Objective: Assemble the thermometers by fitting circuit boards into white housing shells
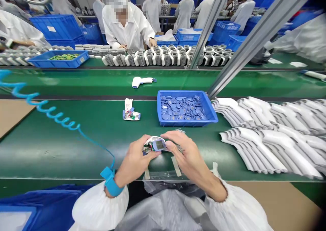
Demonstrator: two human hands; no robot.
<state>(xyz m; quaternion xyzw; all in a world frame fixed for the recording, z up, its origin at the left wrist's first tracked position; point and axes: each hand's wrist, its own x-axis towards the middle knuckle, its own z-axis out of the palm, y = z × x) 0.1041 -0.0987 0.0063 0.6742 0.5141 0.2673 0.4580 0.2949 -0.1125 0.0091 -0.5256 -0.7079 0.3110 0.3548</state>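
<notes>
My left hand (136,156) and my right hand (184,153) are both closed round a small white thermometer body (156,144) with a grey screen and exposed wiring at its left end. I hold it just above the green bench, near its front edge. A blue wrist strap (110,181) with a coiled blue cord (48,112) sits on my left wrist. Beyond my hands stands a blue tray (185,121) of several small bluish button parts.
Rows of white shell halves (267,136) lie to the right. An open half-assembled unit (130,112) and a finished white thermometer (141,82) lie farther back. Across the belt a person in white works behind rows of units (165,57). Slanted metal posts (257,40) rise at right.
</notes>
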